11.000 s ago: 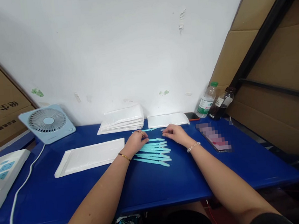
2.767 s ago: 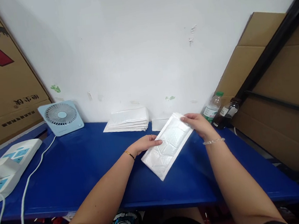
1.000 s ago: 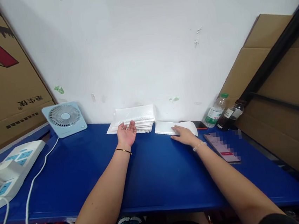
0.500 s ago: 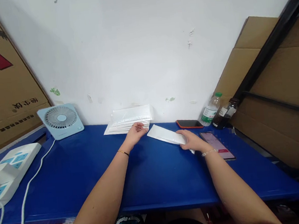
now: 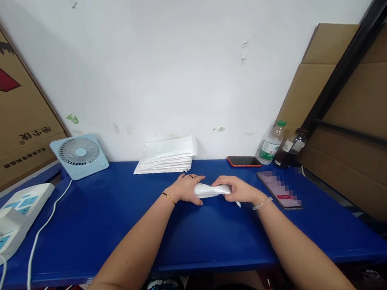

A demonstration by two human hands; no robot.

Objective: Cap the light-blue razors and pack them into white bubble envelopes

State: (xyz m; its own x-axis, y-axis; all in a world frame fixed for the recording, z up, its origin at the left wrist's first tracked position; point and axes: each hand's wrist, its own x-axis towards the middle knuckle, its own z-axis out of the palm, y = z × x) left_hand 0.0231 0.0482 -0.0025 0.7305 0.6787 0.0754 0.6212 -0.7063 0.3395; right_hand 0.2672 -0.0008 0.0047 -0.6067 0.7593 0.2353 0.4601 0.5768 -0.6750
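Note:
A white bubble mailer (image 5: 208, 190) lies low over the middle of the blue table, held between both hands. My left hand (image 5: 187, 189) has its fingers and thumb around the mailer's left end. On the right end, my right hand (image 5: 236, 188) grips it between thumb and fingers, and the mailer looks bent there. Behind my left hand, against the wall, sits a stack of white bubble mailers (image 5: 167, 154), the top one slightly askew.
Along the back stand a light-blue fan (image 5: 81, 155), an orange-edged phone (image 5: 244, 161), a green-capped bottle (image 5: 271, 146) and a dark bottle (image 5: 288, 152). Another phone (image 5: 280, 190) lies right of my right hand. A white power strip (image 5: 31, 201) with cables occupies the blue table's (image 5: 120, 234) left side.
My left hand has left the stack and moved down and right onto the mailer. My right hand has brought the mailer left and nearer; it now looks bent.

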